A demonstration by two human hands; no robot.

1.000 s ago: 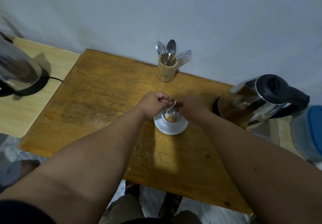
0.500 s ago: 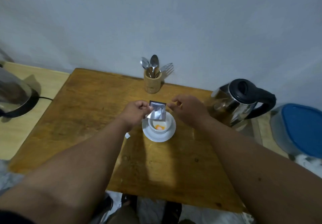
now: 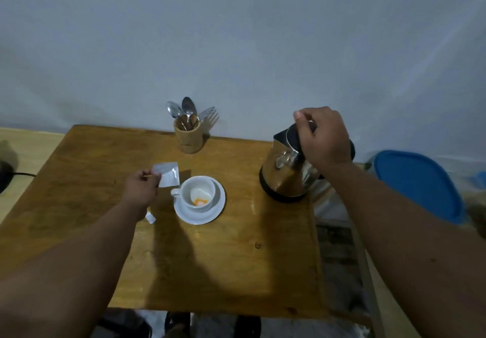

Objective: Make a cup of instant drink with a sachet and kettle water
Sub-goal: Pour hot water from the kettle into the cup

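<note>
A white cup stands on a white saucer in the middle of the wooden table. Orange and white powder lies in the cup's bottom. My left hand pinches a silver sachet just left of the cup, above the table. A torn-off sachet strip lies under my left wrist. The steel kettle with a black lid stands to the right. My right hand is closed on the kettle's top, at the handle.
A wooden holder with spoons and a fork stands at the back by the wall. A blue-lidded container sits right of the table. A cable runs on the lighter surface at far left.
My left hand has drawn the sachet away from above the cup to its left. My right hand left the sachet and went right onto the kettle. The view has tilted up and back.
</note>
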